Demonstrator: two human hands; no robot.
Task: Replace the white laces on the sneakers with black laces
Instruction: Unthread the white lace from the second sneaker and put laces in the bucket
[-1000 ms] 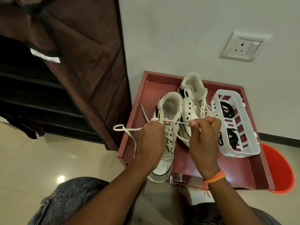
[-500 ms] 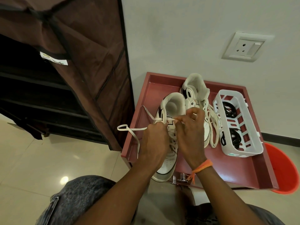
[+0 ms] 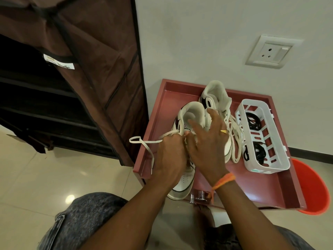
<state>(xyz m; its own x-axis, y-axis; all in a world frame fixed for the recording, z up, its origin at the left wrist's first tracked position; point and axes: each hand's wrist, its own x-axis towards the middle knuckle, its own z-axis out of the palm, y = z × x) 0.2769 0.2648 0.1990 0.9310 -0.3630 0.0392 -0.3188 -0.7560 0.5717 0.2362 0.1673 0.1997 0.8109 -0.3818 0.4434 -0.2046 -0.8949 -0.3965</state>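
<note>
Head view: both hands (image 3: 189, 152) on left sneaker (image 3: 187, 177) overhanging tray edge (image 3: 144, 159)

Both forearms reach forward from the near edge and converge, the hands meeting knuckle to knuckle at the centre. The left hand (image 3: 170, 156) is curled into a fist, back of the hand up, pinching at its far fingertips. The right hand (image 3: 207, 143) lies just to its right, fingers (image 3: 196, 126) spread and extended far-left, a ring showing, an orange thread band on the wrist.
</note>
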